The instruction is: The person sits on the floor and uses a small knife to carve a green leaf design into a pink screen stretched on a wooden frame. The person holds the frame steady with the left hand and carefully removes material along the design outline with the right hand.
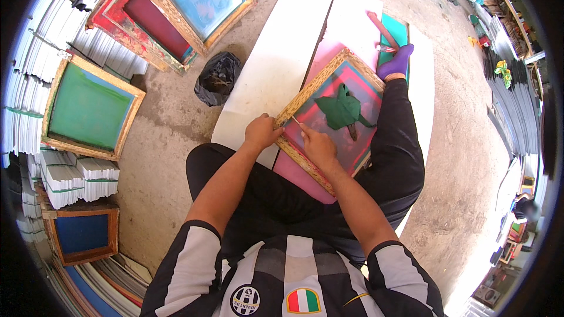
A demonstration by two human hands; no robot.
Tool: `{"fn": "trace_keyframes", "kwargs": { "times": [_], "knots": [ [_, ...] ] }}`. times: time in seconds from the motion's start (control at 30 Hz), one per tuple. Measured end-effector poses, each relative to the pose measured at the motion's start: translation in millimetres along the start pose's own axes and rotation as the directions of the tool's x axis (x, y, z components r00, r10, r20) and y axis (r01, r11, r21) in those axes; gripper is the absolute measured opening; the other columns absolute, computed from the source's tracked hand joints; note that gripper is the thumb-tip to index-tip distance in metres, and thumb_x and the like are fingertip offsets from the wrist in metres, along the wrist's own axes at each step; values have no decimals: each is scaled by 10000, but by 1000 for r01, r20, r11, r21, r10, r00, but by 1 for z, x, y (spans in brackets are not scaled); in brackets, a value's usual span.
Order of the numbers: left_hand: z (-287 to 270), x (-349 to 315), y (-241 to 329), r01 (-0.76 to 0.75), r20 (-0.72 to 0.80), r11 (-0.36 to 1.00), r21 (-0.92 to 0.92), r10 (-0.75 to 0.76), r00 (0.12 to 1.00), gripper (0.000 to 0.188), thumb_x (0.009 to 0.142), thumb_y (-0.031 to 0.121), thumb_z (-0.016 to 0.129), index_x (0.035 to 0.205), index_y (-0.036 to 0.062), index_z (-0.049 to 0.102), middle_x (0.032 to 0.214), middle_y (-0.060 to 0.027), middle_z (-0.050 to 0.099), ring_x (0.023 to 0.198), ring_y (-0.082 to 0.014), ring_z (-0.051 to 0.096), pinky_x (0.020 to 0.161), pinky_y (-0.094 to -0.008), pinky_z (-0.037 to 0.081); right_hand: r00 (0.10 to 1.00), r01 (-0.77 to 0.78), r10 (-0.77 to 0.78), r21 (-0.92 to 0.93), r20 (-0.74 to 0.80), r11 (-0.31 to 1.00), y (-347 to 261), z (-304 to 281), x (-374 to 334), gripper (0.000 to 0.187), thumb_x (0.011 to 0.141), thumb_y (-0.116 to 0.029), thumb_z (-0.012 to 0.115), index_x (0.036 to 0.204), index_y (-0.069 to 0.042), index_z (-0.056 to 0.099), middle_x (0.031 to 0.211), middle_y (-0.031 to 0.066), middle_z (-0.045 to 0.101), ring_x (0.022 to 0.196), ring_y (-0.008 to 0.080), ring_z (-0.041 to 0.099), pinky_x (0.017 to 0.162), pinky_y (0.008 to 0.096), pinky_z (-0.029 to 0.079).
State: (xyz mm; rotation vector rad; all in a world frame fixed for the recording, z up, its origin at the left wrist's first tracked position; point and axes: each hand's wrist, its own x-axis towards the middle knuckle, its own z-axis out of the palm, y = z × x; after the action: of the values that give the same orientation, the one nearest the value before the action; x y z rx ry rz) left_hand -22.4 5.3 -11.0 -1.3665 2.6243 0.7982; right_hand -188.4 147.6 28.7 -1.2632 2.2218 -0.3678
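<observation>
The wooden screen (312, 88) is lying around the frame's middle, probably handling light and stiff but with fragile mesh (317, 132), so I'd be grabbing its rails (363, 68). Left hand (262, 132) is gripping the left corner; right hand (319, 148) is pinching a thin tool (296, 121).

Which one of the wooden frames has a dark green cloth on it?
The wooden frame in front of the person, with the left hand at its corner. This one carries the cloth; the frames at the picture's left show none.
</observation>
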Motion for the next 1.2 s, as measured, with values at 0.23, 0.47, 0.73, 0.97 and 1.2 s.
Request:
{"fn": "trace_keyframes", "kwargs": {
  "times": [0.23, 0.47, 0.73, 0.97, 1.2],
  "knots": [
    [-4, 1, 5, -30, 7, 998, 60, 30, 1000, 426, 897, 458, 739, 932, 36, 777, 1028, -167, 698, 961, -362, 717, 835, -494, 580, 999, 36, -35, -32, 28, 999, 0, 8, 13, 391, 1029, -344, 567, 1390, -242, 674, 968, 239, 740, 902, 425, 732, 819, 567, 558],
    [5, 2, -4, -37, -40, 997, 62, 40, 998, 429, 896, 492, 728, 902, 64, 763, 966, -156, 682, 924, -365, 702, 801, -499, 556, 986, 144, -136, 77, -95, 987, 21, 31, 13, 375, 1038, -300, 575, 1395, -251, 681, 879, 227, 723, 790, 414, 716, 713, 514, 557],
    [-6, -1, 6, -3, 10, 994, 106, 2, 1000, 409, 887, 459, 736, 934, 55, 774, 1004, -161, 701, 983, -357, 707, 837, -489, 577, 756, -654, 89, 750, 648, 98, 24, 6, 20, 352, 1078, -328, 575, 1408, -258, 676, 770, 34, 582, 493, 109, 451, 437, 282, 356],
    [0, -1, 14, -20, -91, 994, 107, 30, 995, 402, 872, 405, 787, 1031, 44, 710, 1089, -153, 690, 1044, -346, 687, 869, -470, 583, 993, 96, -63, 385, -99, 918, 29, 22, 15, 345, 1044, -337, 600, 1348, -213, 704, 1114, 238, 731, 911, 427, 719, 839, 521, 553],
    [10, 5, 10, -43, -94, 994, 96, 52, 994, 380, 886, 393, 778, 1015, 42, 710, 1075, -157, 682, 1023, -349, 688, 874, -465, 582, 993, 82, -60, 235, -98, 969, 17, 7, 7, 343, 1035, -325, 584, 1347, -243, 700, 1041, 234, 739, 961, 472, 706, 844, 580, 549]
  ]
}}
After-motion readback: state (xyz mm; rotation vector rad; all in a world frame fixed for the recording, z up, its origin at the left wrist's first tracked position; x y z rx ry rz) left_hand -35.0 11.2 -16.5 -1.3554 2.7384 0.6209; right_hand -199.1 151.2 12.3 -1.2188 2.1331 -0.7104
